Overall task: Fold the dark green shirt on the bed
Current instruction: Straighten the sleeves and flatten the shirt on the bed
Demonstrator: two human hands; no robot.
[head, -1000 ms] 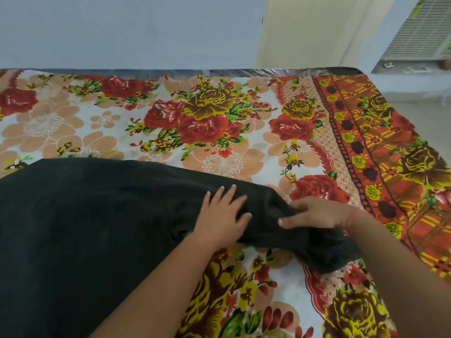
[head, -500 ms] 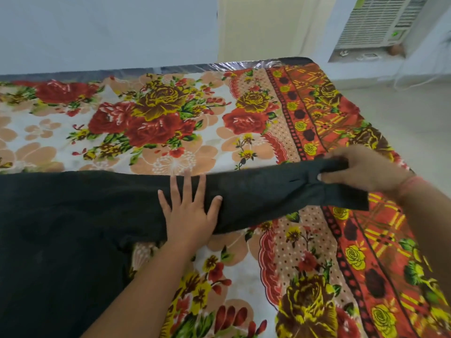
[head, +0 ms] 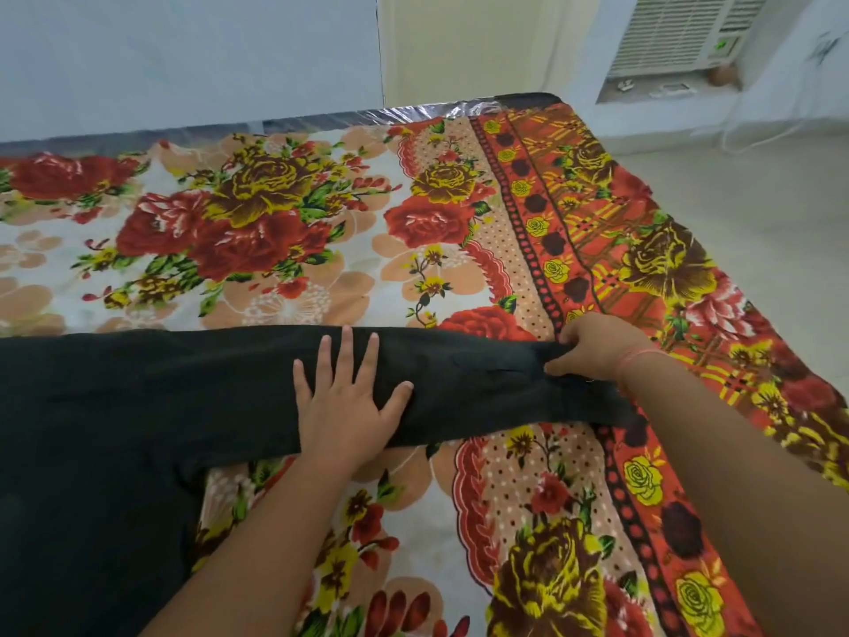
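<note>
The dark green shirt (head: pixel 138 406) lies on the bed at the left, its body running off the frame's left and bottom edges. One long sleeve (head: pixel 482 383) stretches to the right across the floral bedsheet (head: pixel 528 498). My left hand (head: pixel 344 402) rests flat on the sleeve near the shoulder, fingers spread. My right hand (head: pixel 592 347) pinches the sleeve near its cuff end, with the fabric gathered under thumb and fingers. The cuff tip sits partly under my right forearm.
The bed's far edge (head: pixel 413 114) meets a pale wall. Its right edge drops to a light floor (head: pixel 758 200). An air conditioner (head: pixel 680 34) sits in the wall at the upper right, with a cable hanging below it.
The sleeve went from bunched near my hands to pulled out straight to the right by my right hand. My left hand stayed pressed flat on it.
</note>
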